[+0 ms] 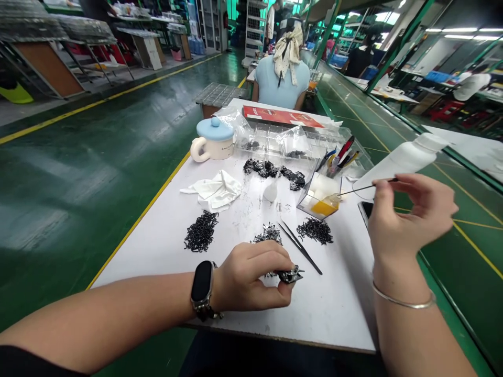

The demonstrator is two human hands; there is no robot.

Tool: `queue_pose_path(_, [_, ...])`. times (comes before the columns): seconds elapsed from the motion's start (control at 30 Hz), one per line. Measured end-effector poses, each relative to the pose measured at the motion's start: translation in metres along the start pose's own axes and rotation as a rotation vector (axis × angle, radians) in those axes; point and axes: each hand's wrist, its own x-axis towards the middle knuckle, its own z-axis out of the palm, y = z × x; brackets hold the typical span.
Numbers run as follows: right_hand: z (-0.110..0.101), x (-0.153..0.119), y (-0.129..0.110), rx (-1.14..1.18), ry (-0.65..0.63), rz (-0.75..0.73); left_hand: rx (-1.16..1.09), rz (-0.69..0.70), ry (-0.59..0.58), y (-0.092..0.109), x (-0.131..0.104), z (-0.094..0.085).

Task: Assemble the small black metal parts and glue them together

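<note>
My left hand pinches a small black-and-silver part above the near side of the white table. Raised at the right, my right hand grips a thin dark rod between thumb and fingers. The rod's far end reaches the clear box, which holds pens, white material and something yellow. Black tweezers lie just beyond my left hand. Behind that hand is a heap of small silver pieces, partly hidden. Piles of small black pieces lie at the left and right.
A lidded mug, a crumpled white cloth and a row of black parts are farther back. A clear compartment tray stands behind them. A white bottle and a phone are at the right. A person sits ahead.
</note>
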Motion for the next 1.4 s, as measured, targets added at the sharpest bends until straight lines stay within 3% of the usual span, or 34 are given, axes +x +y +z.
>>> queue_pose_path(0.2, [-0.004, 0.001, -0.02, -0.12, -0.258, -0.046, 0.03, 0.031, -0.008, 0.001, 0.001, -0.004])
queue_pose_path(0.27, [-0.01, -0.002, -0.032, 0.036, -0.432, -0.196, 0.025, 0.033, -0.014, 0.002, 0.002, -0.005])
queue_pose_path(0.37, [-0.017, -0.012, -0.052, 0.372, -0.808, -0.438, 0.034, 0.028, -0.01, 0.002, 0.003, -0.008])
queue_pose_path(0.43, [-0.02, -0.019, -0.061, 0.497, -0.985, -0.462, 0.048, 0.045, 0.0, 0.002, 0.005, -0.009])
queue_pose_path(0.47, [-0.02, -0.022, -0.064, 0.538, -1.007, -0.445, 0.055, 0.066, 0.004, 0.001, 0.005, -0.009])
queue_pose_path(0.57, [-0.017, -0.026, -0.067, 0.615, -0.923, -0.422, 0.083, 0.122, 0.019, 0.0, 0.007, -0.01])
queue_pose_path(0.8, [-0.014, -0.029, -0.067, 0.559, -0.587, -0.575, 0.089, 0.066, 0.033, -0.003, 0.008, -0.011])
queue_pose_path(1.23, [-0.017, -0.034, -0.066, 0.342, -0.325, -0.713, 0.017, 0.026, -0.002, -0.004, 0.008, -0.011])
queue_pose_path(1.4, [-0.026, -0.033, -0.067, 0.262, -0.223, -0.757, -0.155, -0.097, -0.025, -0.005, 0.002, -0.011])
